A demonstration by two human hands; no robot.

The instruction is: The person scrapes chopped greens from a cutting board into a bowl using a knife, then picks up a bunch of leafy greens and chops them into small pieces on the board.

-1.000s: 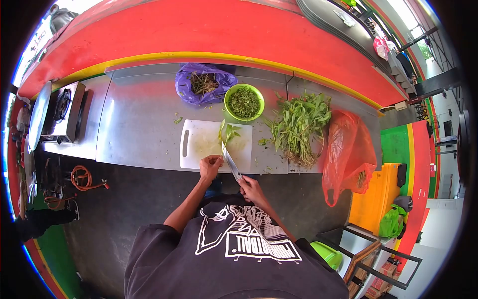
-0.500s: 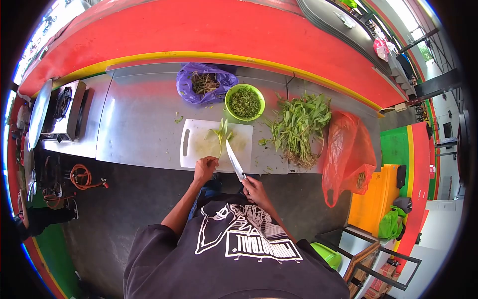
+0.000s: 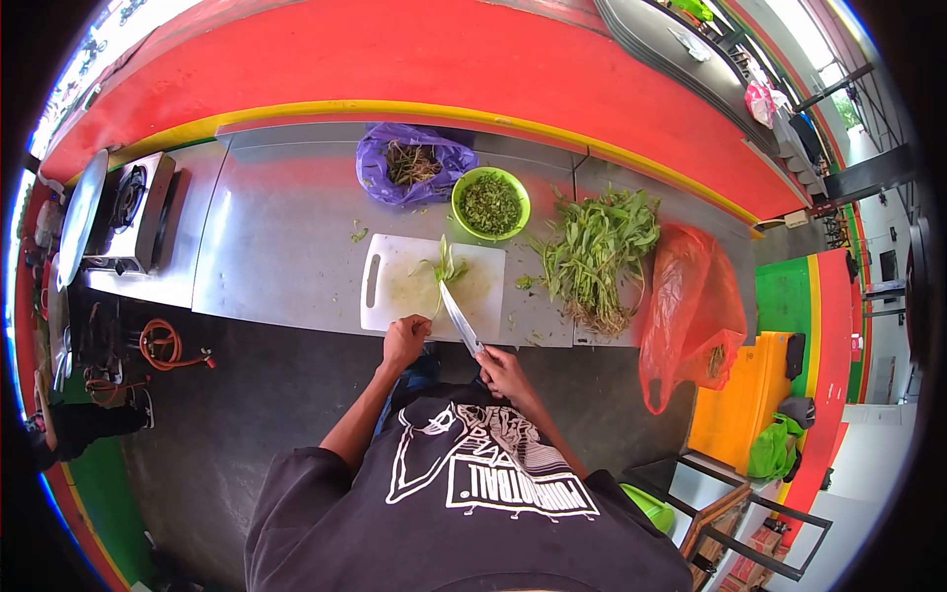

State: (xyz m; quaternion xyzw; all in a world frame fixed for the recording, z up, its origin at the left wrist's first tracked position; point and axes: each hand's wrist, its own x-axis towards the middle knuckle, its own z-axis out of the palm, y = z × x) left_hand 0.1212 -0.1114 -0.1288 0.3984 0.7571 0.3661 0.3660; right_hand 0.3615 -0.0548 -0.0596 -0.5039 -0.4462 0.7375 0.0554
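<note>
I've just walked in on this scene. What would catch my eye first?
Probably the long red wall behind the metal counter, and the red plastic bag at the counter's right end. Next, the knife in the person's right hand, its blade over the white cutting board, close to a leafy sprig pinched in the left hand.

A gas stove [image 3: 156,215] is sitting at the left end of the metal worktop [image 3: 286,237], an orange hose [image 3: 176,361] is lying coiled near it, and a green bag [image 3: 771,450] is resting beside a yellow-orange box [image 3: 735,400].
</note>
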